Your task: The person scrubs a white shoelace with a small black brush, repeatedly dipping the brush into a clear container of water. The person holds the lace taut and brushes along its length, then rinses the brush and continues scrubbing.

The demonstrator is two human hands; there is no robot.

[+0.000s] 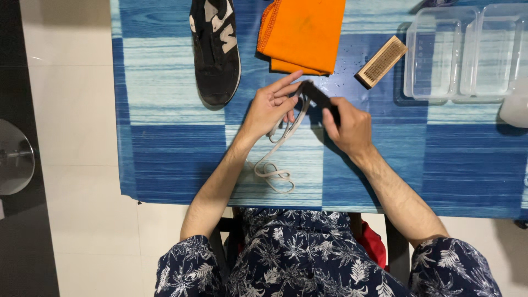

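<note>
Frame centre: left hand [270, 105] is pinching a pale lace [278, 148] between thumb and fingers, forefinger extended; right hand [347, 125] is clamping a dark brush [318, 97] against it. The lace is trailing in loops toward the lower table [451, 165] edge. Beyond are lying a shoe [215, 49], orange cloth [301, 33], wooden brush [381, 61]; upper right, two clear tubs [466, 52] are standing, contents indiscernible.

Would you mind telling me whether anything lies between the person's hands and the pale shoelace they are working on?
Nothing visible does. The left hand already pinches the shoelace near its upper end, and the right hand presses a dark brush against it. The rest of the lace trails loose on the blue tablecloth.
</note>
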